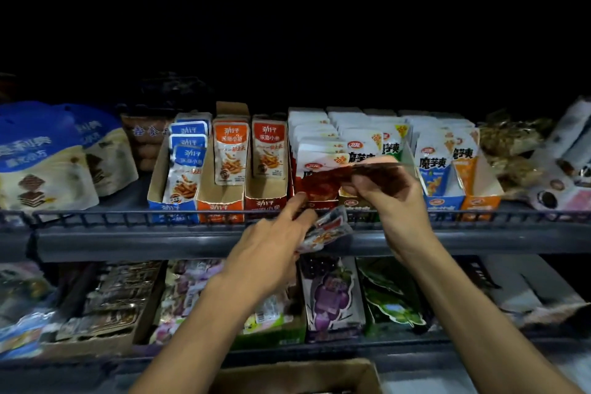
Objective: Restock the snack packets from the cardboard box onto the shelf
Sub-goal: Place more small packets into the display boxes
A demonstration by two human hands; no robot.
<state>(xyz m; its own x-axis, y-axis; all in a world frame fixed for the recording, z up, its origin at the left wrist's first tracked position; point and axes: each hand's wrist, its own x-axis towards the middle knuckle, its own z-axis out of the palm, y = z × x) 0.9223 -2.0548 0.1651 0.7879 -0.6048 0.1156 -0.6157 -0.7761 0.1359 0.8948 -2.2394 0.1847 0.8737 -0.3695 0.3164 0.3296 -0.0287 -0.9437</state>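
1. While the right hand pinches a red snack packet by its top edge and holds it just in front of the red display tray on the shelf, the left hand grips a small bundle of packets below it, forefinger stretched toward the tray.
2. The tray looks nearly full of white-topped packets, so the red one may jam or slide out over the low front if pushed in flat.
3. The bundle in the left hand seems loosely held; a packet could slip down to the lower shelf.
4. The wire rail along the shelf edge stands between the hands and the trays, and could snag a packet.
5. To the left sit orange and blue trays of fish snacks; farther left, large blue pouches.
6. The cardboard box lies open at the bottom, its contents too dark to tell.
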